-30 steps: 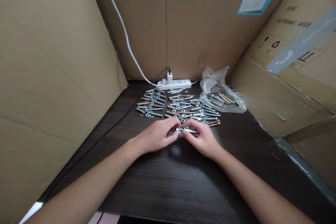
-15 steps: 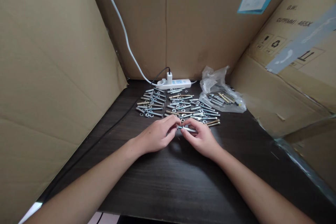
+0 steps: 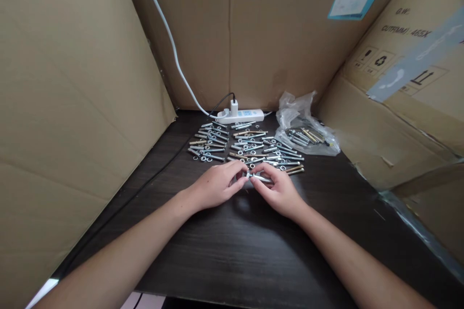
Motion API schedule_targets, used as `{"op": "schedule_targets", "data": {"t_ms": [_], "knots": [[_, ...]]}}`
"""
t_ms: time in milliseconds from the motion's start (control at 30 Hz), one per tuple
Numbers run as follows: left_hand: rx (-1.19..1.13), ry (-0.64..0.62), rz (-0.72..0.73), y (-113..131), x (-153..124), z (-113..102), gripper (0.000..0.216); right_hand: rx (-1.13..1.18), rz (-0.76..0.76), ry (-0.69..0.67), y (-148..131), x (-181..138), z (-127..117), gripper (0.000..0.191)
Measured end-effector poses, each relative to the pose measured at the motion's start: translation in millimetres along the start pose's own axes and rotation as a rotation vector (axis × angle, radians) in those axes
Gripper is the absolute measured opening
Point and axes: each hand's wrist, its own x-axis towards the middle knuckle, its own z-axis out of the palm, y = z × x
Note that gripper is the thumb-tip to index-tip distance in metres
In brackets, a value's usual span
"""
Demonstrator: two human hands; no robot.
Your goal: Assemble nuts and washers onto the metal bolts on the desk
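Note:
Over the dark table, my right hand (image 3: 280, 192) pinches a silver bolt with a sleeve (image 3: 263, 179), held nearly level and pointing left. My left hand (image 3: 217, 184) has its thumb and fingers closed at the bolt's left end, on a small silver nut (image 3: 248, 174). Whether the nut sits on the thread I cannot tell. Just beyond my fingertips, several silver and brass-coloured bolts (image 3: 286, 152) lie in rough rows. Loose sleeves, washers (image 3: 203, 158) and nuts are mixed among them.
A clear plastic bag (image 3: 295, 106) with more bolts lies at the back right. Behind the rows stands a white power strip (image 3: 250, 116) with a plugged-in charger. A black cable (image 3: 155, 174) crosses the table's left side. Cardboard walls (image 3: 282, 48) enclose the back and both sides.
The small nut at my left fingertips has turned and shifted slightly right. Both hands stay almost in place, and the rows of hardware look unchanged.

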Motion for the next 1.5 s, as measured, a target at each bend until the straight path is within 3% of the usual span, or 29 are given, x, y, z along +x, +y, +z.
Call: {"op": "schedule_targets", "data": {"t_ms": [233,400,533,667,967,1133,1333,1500], "knots": [[-0.016,0.019,0.039,-0.2,-0.5,0.9,0.019,0.006,-0.011,0.001,0.3,0.6,-0.7,0.016],[0.018,0.041,-0.043,0.6,-2.0,-0.1,0.032,0.000,-0.024,0.006,0.3,0.3,-1.0,0.015],[0.014,0.008,-0.042,1.8,-0.9,-1.6,0.020,-0.030,-0.034,0.012,0.5,-0.1,-1.2,0.014],[-0.002,-0.007,0.003,1.8,0.7,-1.6,0.026,-0.051,-0.030,-0.012,1.4,-1.1,-1.1,0.014],[0.020,-0.008,0.031,1.7,-0.3,-0.7,0.015,0.010,-0.004,-0.001,0.2,0.1,-2.1,0.014],[0.019,0.020,0.053,1.2,-1.1,-0.1,0.016,0.028,0.003,-0.011,0.7,0.1,-1.0,0.016],[0.011,-0.004,-0.040,3.4,-2.3,-1.9,0.021,0.015,-0.005,-0.022,2.3,-0.9,-0.5,0.015],[0.001,-0.033,0.004,2.6,0.0,-1.6,0.021,-0.010,-0.012,-0.021,3.1,-1.0,-1.0,0.013]]}}
